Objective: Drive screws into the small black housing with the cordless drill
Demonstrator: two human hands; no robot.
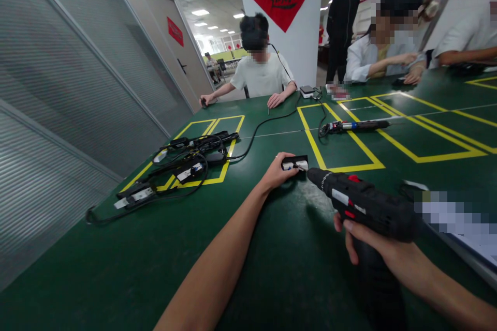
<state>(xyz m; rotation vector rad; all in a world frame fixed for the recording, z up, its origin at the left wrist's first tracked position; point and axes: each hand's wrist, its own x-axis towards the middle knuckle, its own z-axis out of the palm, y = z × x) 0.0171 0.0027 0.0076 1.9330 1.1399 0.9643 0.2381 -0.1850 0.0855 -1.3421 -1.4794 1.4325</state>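
My left hand (277, 171) grips a small black adapter box (301, 159) with a white label, resting on the green table (295, 279). My right hand (363, 235) is wrapped round the handle of a black power drill (368, 204) with red parts. The drill points left, and its bit tip meets or nearly meets the labelled face of the box; exact contact is too small to tell. A dark cable runs down from the box beside my left forearm.
Black adapters and tangled cables (190, 168) lie at the left inside yellow tape. Behind the drill is a black pen-like tool (361, 125). A tablet-like object (462, 222) sits at the right. A person (260, 75) sits opposite, others at the far right.
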